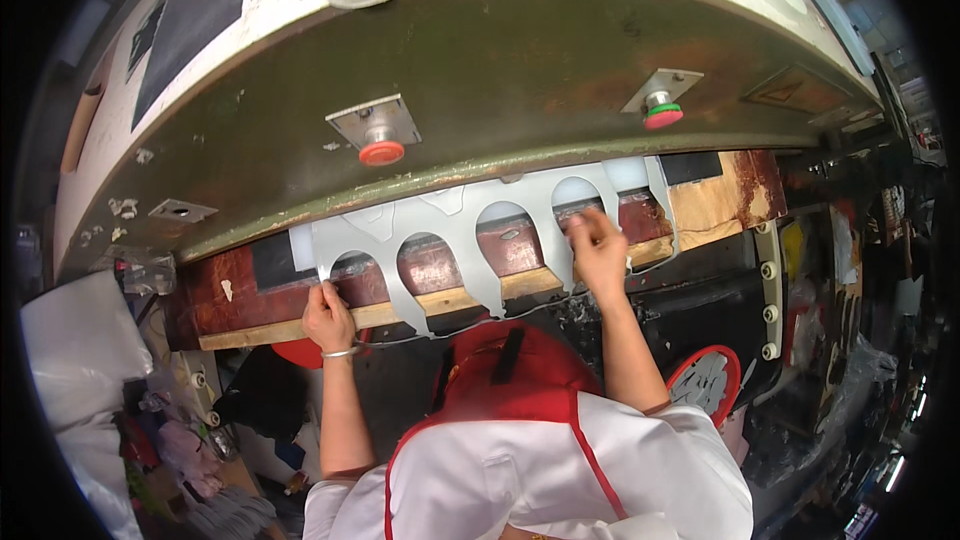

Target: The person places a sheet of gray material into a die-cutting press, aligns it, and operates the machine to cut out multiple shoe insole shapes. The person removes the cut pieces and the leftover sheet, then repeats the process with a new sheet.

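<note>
Pinching the gray sheet (487, 190) at its lower-left corner: left hand (328, 316), thumb and fingertips closed on the edge. Right hand (600, 252) is over the fourth opening from the left, fingers curled in toward the thumb; can't tell if it has hold of anything. Sheet sits mid-frame on the red bench (205, 310), back edge close to the green beam (500, 60), strips reaching down past the pale wood front edge (250, 333). Tight at the back, beam right above. More room at the sides: bench top runs past the sheet at mid-left and mid-right, and the front side is open toward the torso.

Counts: 1 sheet, 4 plain arched openings plus a fifth at the right end; 2 push buttons (380, 151) on the beam; 2 black pads (275, 262), one per side; 1 red-rimmed round container (733, 376), lower right, gray pieces inside.
</note>
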Motion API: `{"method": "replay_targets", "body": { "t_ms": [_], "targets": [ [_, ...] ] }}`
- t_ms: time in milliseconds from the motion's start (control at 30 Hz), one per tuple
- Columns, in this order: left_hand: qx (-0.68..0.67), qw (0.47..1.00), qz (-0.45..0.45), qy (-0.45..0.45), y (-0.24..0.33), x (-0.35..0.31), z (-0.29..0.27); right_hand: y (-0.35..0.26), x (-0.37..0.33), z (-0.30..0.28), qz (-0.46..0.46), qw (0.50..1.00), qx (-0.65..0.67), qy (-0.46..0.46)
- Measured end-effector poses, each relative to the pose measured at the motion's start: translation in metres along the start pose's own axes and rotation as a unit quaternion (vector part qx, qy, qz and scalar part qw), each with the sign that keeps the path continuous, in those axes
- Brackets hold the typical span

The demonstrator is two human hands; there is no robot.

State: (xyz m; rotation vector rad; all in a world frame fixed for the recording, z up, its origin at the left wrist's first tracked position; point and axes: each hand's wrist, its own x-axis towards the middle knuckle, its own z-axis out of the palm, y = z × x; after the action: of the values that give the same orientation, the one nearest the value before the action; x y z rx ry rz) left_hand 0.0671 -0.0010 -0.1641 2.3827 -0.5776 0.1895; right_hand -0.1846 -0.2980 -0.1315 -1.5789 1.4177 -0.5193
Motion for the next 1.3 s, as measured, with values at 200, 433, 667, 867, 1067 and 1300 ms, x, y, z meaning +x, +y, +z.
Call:
{"method": "replay_targets", "body": {
  "t_ms": [200,433,667,867,1067,1300],
  "targets": [
    [-0.059,0.998,-0.016,-0.020,-0.015,-0.019,0.004,0.025,-0.012,0.018,-0.210,0.972,-0.100,0.013],
    [-0.114,0.993,0.011,-0.037,-0.011,-0.091,-0.049,0.001,-0.087,-0.042,-0.327,0.937,-0.108,0.061],
    [0.017,0.971,-0.114,-0.209,-0.010,-0.138,-0.085,-0.008,-0.094,0.016,-0.370,0.905,-0.207,-0.012],
    [0.029,0.982,-0.081,-0.168,-0.011,-0.198,-0.104,0.014,-0.135,-0.011,-0.253,0.963,-0.068,-0.063],
    [0.029,0.985,-0.053,-0.159,-0.020,-0.213,-0.113,0.013,-0.113,-0.078,-0.067,0.944,0.286,-0.153],
    [0.035,0.994,-0.020,-0.106,-0.004,-0.197,-0.100,0.043,-0.076,-0.065,-0.331,0.928,-0.167,0.040]
  ]
}}
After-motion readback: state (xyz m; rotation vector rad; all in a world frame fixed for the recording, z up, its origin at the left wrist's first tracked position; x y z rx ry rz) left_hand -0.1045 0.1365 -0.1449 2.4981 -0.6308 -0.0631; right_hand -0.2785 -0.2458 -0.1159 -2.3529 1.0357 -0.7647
